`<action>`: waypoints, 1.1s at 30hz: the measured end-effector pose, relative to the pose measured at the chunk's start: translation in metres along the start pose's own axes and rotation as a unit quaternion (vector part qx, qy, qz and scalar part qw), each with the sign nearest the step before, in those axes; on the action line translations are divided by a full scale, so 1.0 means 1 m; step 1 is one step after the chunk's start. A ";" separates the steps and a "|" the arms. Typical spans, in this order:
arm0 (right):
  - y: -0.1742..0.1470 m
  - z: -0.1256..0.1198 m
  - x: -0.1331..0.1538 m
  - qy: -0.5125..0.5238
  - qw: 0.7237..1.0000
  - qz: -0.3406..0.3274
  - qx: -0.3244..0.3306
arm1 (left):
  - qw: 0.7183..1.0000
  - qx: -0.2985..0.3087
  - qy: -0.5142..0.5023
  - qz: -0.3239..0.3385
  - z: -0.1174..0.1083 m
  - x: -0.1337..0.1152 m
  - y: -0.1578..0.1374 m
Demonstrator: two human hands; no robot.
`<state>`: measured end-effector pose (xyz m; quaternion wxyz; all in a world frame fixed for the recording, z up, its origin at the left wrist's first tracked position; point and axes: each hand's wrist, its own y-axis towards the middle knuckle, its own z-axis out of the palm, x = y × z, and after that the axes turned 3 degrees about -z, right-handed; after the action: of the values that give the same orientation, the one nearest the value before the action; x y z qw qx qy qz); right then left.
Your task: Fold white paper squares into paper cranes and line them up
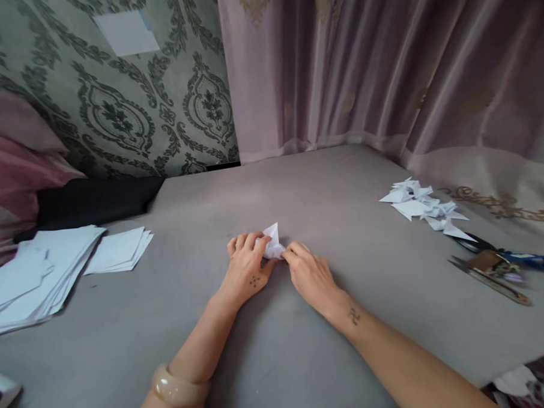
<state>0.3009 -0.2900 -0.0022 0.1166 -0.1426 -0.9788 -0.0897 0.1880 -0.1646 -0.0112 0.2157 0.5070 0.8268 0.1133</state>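
I have the folded paper (pixel 274 242) near the middle of the surface (pixel 269 354), between the left hand (pixel 248 260) and the right hand (pixel 308 271). To my left lies a stack of sheets (pixel 69 261), with a second pile (pixel 114 252) just beside it on its right; a cloth (pixel 103 199) lies behind them. On my right sits a cluster of folded pieces (pixel 410 208), and nearer me, some tools (pixel 491 280). Beyond the surface I see the wall (pixel 115 114) at left, the curtain (pixel 360 68) at right.
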 end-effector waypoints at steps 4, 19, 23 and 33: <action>-0.007 -0.003 0.005 -0.029 0.999 -0.020 0.019 | 0.999 -0.033 0.001 -0.036 -0.003 0.012 -0.009; -0.008 -0.007 0.003 -0.016 0.996 -0.065 0.051 | 0.981 0.013 -0.184 -0.066 -0.005 0.013 -0.008; -0.007 -0.009 0.001 -0.004 0.996 -0.069 0.064 | 0.984 -0.024 -0.172 -0.027 -0.002 0.013 -0.008; -0.011 -0.023 0.000 0.027 0.993 -0.070 0.096 | 0.985 -0.001 -0.170 0.015 0.003 0.011 -0.011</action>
<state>0.3027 -0.3049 0.0181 0.1498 -0.0590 -0.9869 -0.0075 0.1762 -0.1598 -0.0213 0.3514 0.5309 0.7706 0.0296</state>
